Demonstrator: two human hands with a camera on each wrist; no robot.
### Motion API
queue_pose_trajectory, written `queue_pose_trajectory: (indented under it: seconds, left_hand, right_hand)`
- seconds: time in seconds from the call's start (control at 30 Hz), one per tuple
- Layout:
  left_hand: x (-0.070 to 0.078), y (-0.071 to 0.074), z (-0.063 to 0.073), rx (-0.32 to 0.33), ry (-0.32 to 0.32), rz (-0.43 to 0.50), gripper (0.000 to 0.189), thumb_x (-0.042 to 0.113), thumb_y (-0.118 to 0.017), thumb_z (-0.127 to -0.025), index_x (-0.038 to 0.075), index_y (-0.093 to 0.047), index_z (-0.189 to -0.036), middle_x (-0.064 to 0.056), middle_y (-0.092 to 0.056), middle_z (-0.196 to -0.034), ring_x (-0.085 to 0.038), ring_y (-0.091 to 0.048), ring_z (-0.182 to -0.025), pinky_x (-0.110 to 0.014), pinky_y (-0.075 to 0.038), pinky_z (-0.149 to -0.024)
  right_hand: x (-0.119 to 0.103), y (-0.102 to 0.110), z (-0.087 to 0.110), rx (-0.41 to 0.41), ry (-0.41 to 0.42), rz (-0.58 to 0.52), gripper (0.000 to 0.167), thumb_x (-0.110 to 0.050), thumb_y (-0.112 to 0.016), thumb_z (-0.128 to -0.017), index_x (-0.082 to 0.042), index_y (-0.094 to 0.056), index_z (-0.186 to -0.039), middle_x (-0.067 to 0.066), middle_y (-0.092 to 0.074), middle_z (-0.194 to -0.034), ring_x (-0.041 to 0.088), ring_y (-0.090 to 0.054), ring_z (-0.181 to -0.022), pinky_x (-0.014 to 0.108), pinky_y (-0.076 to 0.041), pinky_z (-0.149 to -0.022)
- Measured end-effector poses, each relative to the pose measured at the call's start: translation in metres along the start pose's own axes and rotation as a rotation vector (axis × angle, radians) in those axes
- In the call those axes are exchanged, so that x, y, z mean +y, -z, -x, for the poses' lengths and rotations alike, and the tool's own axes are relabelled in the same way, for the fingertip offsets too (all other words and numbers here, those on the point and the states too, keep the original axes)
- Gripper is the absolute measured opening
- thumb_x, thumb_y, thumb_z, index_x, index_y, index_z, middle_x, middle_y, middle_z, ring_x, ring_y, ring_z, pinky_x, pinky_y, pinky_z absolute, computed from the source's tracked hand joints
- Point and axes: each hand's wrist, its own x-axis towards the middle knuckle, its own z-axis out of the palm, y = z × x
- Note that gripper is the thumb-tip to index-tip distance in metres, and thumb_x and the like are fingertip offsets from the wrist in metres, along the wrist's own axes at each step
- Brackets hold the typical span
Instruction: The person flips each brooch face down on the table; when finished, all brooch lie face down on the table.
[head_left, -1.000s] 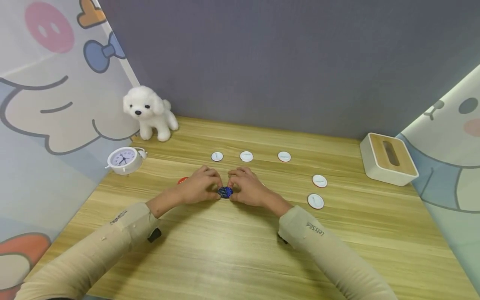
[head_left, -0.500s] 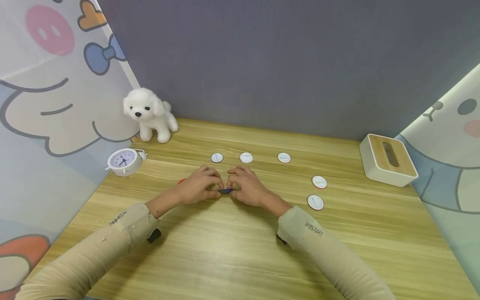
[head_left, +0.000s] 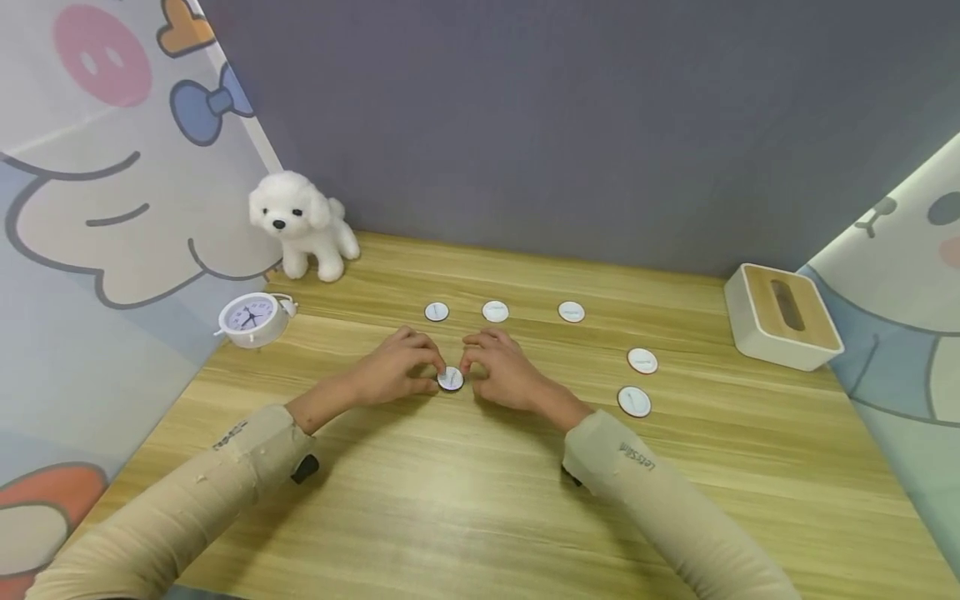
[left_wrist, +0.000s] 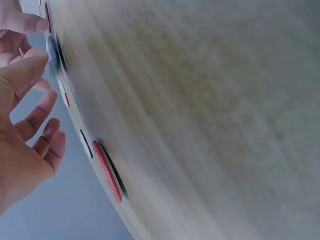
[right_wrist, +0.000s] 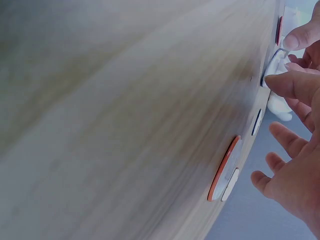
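Note:
A round pin-back badge shows its white back between the two hands at the middle of the table. The left hand pinches its left edge with thumb and index finger. The right hand is beside its right edge, thumb and index finger parted and the other fingers loosely bent. In the right wrist view the badge looks tilted on the wood. A red badge lies near the left hand in the left wrist view; in the head view that hand hides it.
Several white-backed badges lie around, among them one at the back and one at the right. A plush dog and alarm clock stand left. A tissue box stands right, and a grey wall rises behind.
The badge has turned over, from its blue patterned face, through edge-on, to its white back. The right fingers have parted slightly from it. Both hands stay in nearly the same place.

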Motion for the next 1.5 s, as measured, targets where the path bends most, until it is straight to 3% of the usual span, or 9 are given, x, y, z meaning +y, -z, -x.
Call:
queue_pose_trajectory:
  seconds: [0.13, 0.4, 0.63, 0.9, 1.03, 1.23, 1.5]
  left_hand:
    - [-0.001, 0.005, 0.004, 0.005, 0.019, 0.008, 0.025, 0.030, -0.080, -0.085, 0.021, -0.073, -0.107, -0.001, -0.067, -0.118, -0.026, -0.051, -0.114, -0.049, -0.042, -0.100]
    - [-0.006, 0.018, 0.014, 0.044, 0.119, 0.006, 0.026, 0.026, -0.076, -0.090, 0.017, -0.071, -0.114, -0.003, -0.067, -0.120, -0.030, -0.053, -0.115, -0.049, -0.043, -0.098]
    - [-0.016, 0.031, 0.027, 0.081, 0.207, -0.018, 0.029, 0.024, -0.072, -0.093, 0.012, -0.069, -0.120, -0.011, -0.067, -0.126, -0.037, -0.052, -0.118, -0.054, -0.040, -0.101]
    - [-0.033, 0.047, 0.047, 0.046, 0.321, -0.005, 0.037, 0.027, -0.067, -0.096, 0.007, -0.065, -0.127, -0.018, -0.066, -0.126, -0.045, -0.050, -0.125, -0.061, -0.038, -0.104]
    - [-0.040, 0.051, 0.056, 0.033, 0.365, 0.005, 0.039, 0.028, -0.068, -0.095, 0.005, -0.066, -0.127, -0.020, -0.065, -0.128, -0.048, -0.049, -0.123, -0.062, -0.039, -0.102]
    - [-0.048, 0.051, 0.065, 0.029, 0.363, -0.009, 0.040, 0.029, -0.072, -0.092, 0.006, -0.067, -0.124, -0.021, -0.066, -0.125, -0.046, -0.052, -0.116, -0.059, -0.041, -0.097]
    - [-0.055, 0.043, 0.074, 0.038, 0.323, 0.015, 0.041, 0.032, -0.078, -0.087, 0.011, -0.069, -0.122, -0.017, -0.066, -0.126, -0.041, -0.054, -0.118, -0.059, -0.039, -0.101]
  right_hand:
    - [0.002, 0.002, -0.001, -0.002, -0.004, -0.005, 0.020, -0.009, -0.067, -0.081, -0.019, -0.068, -0.099, 0.012, -0.048, -0.153, 0.040, -0.028, -0.148, 0.063, -0.021, -0.118]
    - [0.003, 0.006, -0.006, 0.030, 0.002, -0.007, 0.020, -0.014, -0.070, -0.084, -0.017, -0.068, -0.103, 0.013, -0.050, -0.151, 0.037, -0.032, -0.146, 0.060, -0.022, -0.119]
    - [-0.004, 0.011, -0.015, 0.014, 0.004, -0.017, 0.029, -0.021, -0.069, -0.089, -0.016, -0.067, -0.117, 0.014, -0.048, -0.152, 0.039, -0.028, -0.147, 0.063, -0.021, -0.118]
    - [-0.018, 0.010, -0.037, -0.003, 0.050, -0.032, 0.036, -0.023, -0.068, -0.091, -0.012, -0.067, -0.125, 0.011, -0.057, -0.144, 0.035, -0.036, -0.142, 0.055, -0.022, -0.119]
    - [-0.029, 0.007, -0.051, -0.041, 0.070, -0.037, 0.039, -0.025, -0.066, -0.093, -0.011, -0.066, -0.129, 0.013, -0.053, -0.148, 0.036, -0.034, -0.144, 0.055, -0.021, -0.120]
    - [-0.042, 0.001, -0.071, -0.095, 0.036, -0.014, 0.039, -0.029, -0.065, -0.095, -0.015, -0.065, -0.131, 0.013, -0.048, -0.152, 0.040, -0.028, -0.147, 0.060, -0.023, -0.118]
    - [-0.050, -0.016, -0.090, -0.128, 0.013, -0.120, 0.042, -0.026, -0.069, -0.091, -0.015, -0.065, -0.131, 0.009, -0.053, -0.149, 0.035, -0.033, -0.146, 0.054, -0.023, -0.120]
